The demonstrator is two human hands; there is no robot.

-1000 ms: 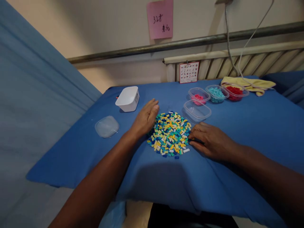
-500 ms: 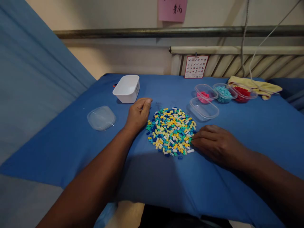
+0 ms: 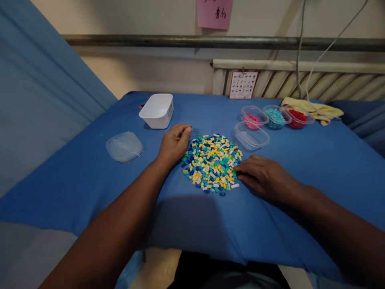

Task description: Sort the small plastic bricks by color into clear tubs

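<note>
A heap of small plastic building bricks [image 3: 212, 160] in yellow, cream, white, green, teal and dark blue lies spread on the blue cloth. My left hand [image 3: 175, 143] rests at the heap's upper left edge, its fingers curled in and the thumb against them. Whatever it may hold is hidden. At the heap's right edge my right hand [image 3: 261, 174] has its fingertips together, touching the bricks beside a green one. I cannot make out what is between those fingertips. Just behind the right side of the heap stands a clear plastic tub [image 3: 252, 135].
Behind it are clear tubs of pink bricks [image 3: 252, 121], light blue bricks [image 3: 275, 117] and red bricks [image 3: 297, 118]. A yellow cloth [image 3: 313, 108] lies at the far right. On the left are a white box [image 3: 157, 112] and stacked clear lids [image 3: 124, 147]. A picture card [image 3: 243, 85] leans at the radiator.
The view has shifted slightly, so most things appear further left. My right fingertips have edged a little further in over the heap's right edge. My left hand stays about where it was.
</note>
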